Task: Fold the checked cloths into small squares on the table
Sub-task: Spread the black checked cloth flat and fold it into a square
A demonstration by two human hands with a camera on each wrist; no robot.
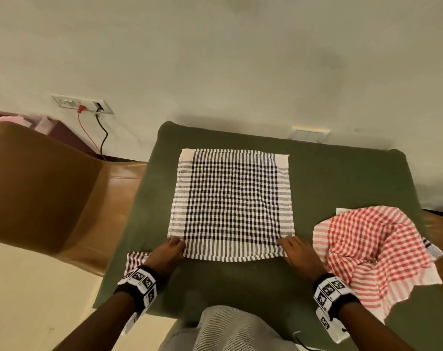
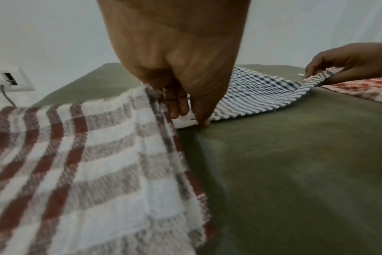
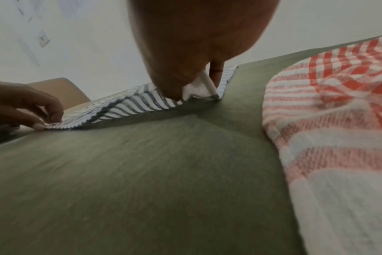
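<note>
Lying flat, black-checked cloth (image 1: 230,203) unfolded.

left hand (image 2: 181,72) pinches dark checked cloth (image 2: 257,96) corner | right hand (image 2: 347,63) pinches other corner

Overhead head view, 2 low wrist views

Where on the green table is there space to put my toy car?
Bare green table lies beyond the red cloth, right of the black-checked cloth, and between the wrists. The right side is crowded; both hands pinch the near corners.
</note>
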